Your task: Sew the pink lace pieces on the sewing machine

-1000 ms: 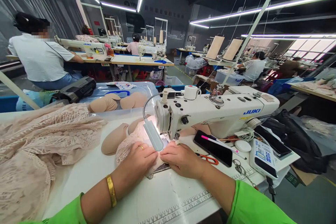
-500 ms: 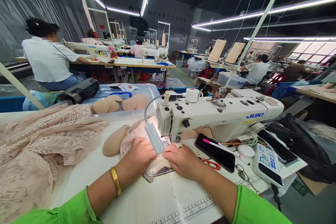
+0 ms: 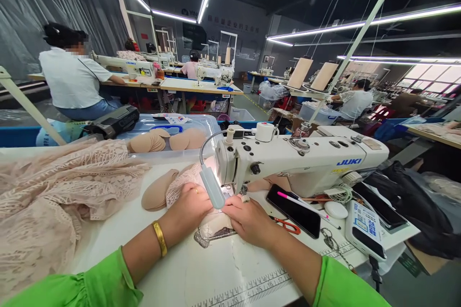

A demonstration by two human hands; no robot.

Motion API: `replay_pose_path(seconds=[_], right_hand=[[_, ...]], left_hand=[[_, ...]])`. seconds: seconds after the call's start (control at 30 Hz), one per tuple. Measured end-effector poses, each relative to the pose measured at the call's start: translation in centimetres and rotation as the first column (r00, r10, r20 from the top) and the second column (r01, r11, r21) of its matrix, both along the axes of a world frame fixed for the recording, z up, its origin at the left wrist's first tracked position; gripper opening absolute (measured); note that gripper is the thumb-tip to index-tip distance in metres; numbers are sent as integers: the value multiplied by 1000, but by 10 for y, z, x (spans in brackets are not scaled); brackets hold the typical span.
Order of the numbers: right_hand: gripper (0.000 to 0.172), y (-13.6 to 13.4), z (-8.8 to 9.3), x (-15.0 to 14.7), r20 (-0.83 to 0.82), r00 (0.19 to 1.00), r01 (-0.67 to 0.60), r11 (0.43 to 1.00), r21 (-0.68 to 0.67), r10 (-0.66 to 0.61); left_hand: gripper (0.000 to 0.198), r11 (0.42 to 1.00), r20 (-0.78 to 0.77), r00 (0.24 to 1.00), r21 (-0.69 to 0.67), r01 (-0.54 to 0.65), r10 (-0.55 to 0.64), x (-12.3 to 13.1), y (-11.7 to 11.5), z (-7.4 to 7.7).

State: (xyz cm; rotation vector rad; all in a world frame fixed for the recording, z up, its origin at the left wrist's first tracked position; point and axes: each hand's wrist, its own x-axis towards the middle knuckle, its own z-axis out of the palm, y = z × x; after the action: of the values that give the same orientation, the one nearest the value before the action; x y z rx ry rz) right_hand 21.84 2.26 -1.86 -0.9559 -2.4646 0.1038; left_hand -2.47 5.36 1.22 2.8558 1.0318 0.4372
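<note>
My left hand (image 3: 188, 210) and my right hand (image 3: 247, 218) lie side by side on a small piece of beige lace fabric (image 3: 180, 185) under the needle of a white JUKI sewing machine (image 3: 298, 160). Both hands press the fabric down with fingers curled and close together. The machine's gooseneck lamp (image 3: 212, 186) hangs over my knuckles and hides the fingertips. A tan foam cup (image 3: 157, 194) lies just left of my left hand.
A heap of beige lace (image 3: 57, 192) covers the table's left side. A clear bin with several tan foam cups (image 3: 163, 140) stands behind. A black phone with a pink pen (image 3: 293, 204), orange scissors (image 3: 286, 224) and a control box (image 3: 365, 228) lie on the right. Other people sew farther back.
My hands have stayed on the fabric at the needle, with the piece fed slightly further in. The view has shifted a little.
</note>
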Motion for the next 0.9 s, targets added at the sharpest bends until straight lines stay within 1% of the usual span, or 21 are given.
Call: replay_pose_path(seconds=[0.13, 0.23, 0.3, 0.33, 0.37, 0.4, 0.43, 0.47, 0.5, 0.53, 0.57, 0.6, 0.63, 0.67, 0.7, 0.73, 0.77, 0.8, 0.83, 0.87, 0.9], right_hand=[[36, 1, -1, -1, 21, 999, 28, 999, -31, -27], [37, 1, -1, 0, -9, 1000, 6, 1000, -28, -6], [36, -2, 1, 0, -63, 998, -24, 999, -34, 22], [32, -4, 2, -1, -104, 994, -30, 998, -51, 25], [27, -6, 3, -2, -157, 988, -22, 996, -88, 8], [20, -9, 5, -5, -223, 975, -9, 987, -162, -28], [14, -12, 7, -9, -298, 952, -9, 961, -277, -77], [9, -15, 9, -14, -377, 916, -36, 906, -421, -139], [11, -18, 11, -21, -453, 866, -94, 822, -562, -211], [19, -21, 13, -29, -517, 807, -176, 721, -670, -284], [29, -25, 15, -37, -568, 745, -263, 629, -731, -349], [37, -29, 17, -45, -608, 685, -336, 567, -752, -401], [42, -33, 19, -53, -639, 632, -383, 540, -750, -439], [45, -39, 20, -61, -662, 589, -409, 536, -739, -464], [47, -46, 21, -67, -683, 555, -424, 545, -723, -474], [47, -55, 21, -73, -703, 529, -428, 565, -705, -475], [46, -64, 20, -76, -719, 513, -421, 592, -687, -470], [42, -73, 18, -79, -730, 510, -403, 623, -670, -455], [37, -83, 15, -80, -736, 522, -376, 658, -652, -431], [31, -92, 12, -80, -736, 549, -343, 696, -631, -396], [25, -101, 10, -79, -729, 585, -307, 735, -604, -355]], left_hand=[[27, 999, 2, 1000, 42, -9, 9, -2, 0, 3], [23, 999, 16, 1000, 36, -17, 17, -1, 2, 1], [25, 999, 34, 999, 35, -41, 40, 0, 6, -1], [27, 998, 47, 998, 34, -54, 53, -1, 8, -1], [29, 997, 63, 996, 31, -66, 64, -3, 8, -1], [31, 997, 80, 994, 26, -70, 68, -6, 6, 1], [32, 997, 95, 994, 27, -66, 63, -10, 0, 3], [32, 999, 120, 992, 21, -50, 47, -14, -10, 6], [32, 1000, 165, 986, -1, -31, 31, -18, -24, 8], [30, 999, 227, 974, -44, -16, 25, -21, -42, 10], [27, 990, 329, 944, -138, 12, 34, -22, -62, 10], [24, 959, 437, 894, -283, 33, 99, -22, -84, 10], [24, 886, 529, 824, -458, 77, 202, -20, -106, 8], [27, 735, 557, 763, -657, 165, 327, -17, -125, 6], [35, 530, 554, 664, -804, 270, 502, -13, -141, 3], [44, 366, 513, 526, -857, 363, 678, -8, -152, 1], [48, 265, 448, 373, -854, 448, 813, -4, -158, -1], [47, 242, 393, 209, -824, 512, 895, -2, -159, -1], [46, 274, 355, 51, -798, 537, 933, -1, -157, -1], [46, 331, 341, -82, -782, 528, 936, -1, -152, 1], [48, 387, 343, -182, -781, 490, 922, -2, -146, 2]])
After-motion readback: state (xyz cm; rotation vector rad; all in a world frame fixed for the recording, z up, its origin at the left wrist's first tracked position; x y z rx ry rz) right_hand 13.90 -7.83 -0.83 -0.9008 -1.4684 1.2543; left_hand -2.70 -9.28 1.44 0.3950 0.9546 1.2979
